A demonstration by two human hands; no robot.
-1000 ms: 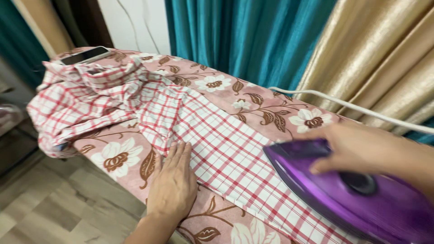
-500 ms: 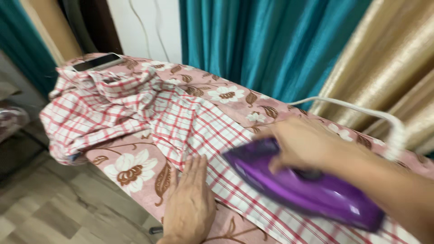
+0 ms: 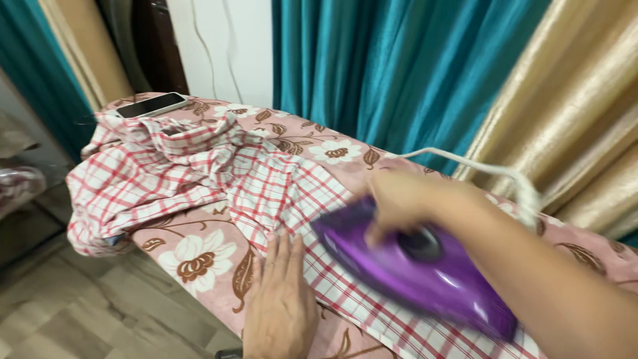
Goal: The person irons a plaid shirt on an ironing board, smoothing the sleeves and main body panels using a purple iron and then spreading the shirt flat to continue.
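Right hand (image 3: pixel 399 199) wrapped around iron (image 3: pixel 412 266) handle, fingers curled, blurred. Iron on checked shirt (image 3: pixel 266 186) at 4 o'clock. Left hand (image 3: pixel 280 302) flat at 6 o'clock, fingers together, pressing shirt on board (image 3: pixel 199 249).

Purple iron (image 3: pixel 425 269) flat on red-and-white checked shirt (image 3: pixel 199 173), shirt bunched leftward

There is one purple iron (image 3: pixel 425 269), one red-checked shirt (image 3: pixel 199 176), one phone (image 3: pixel 151 105), one white cord (image 3: pixel 478 169), and one flowered ironing board (image 3: pixel 199 256). Two hands show: left hand (image 3: pixel 280 302), right hand (image 3: pixel 399 199).
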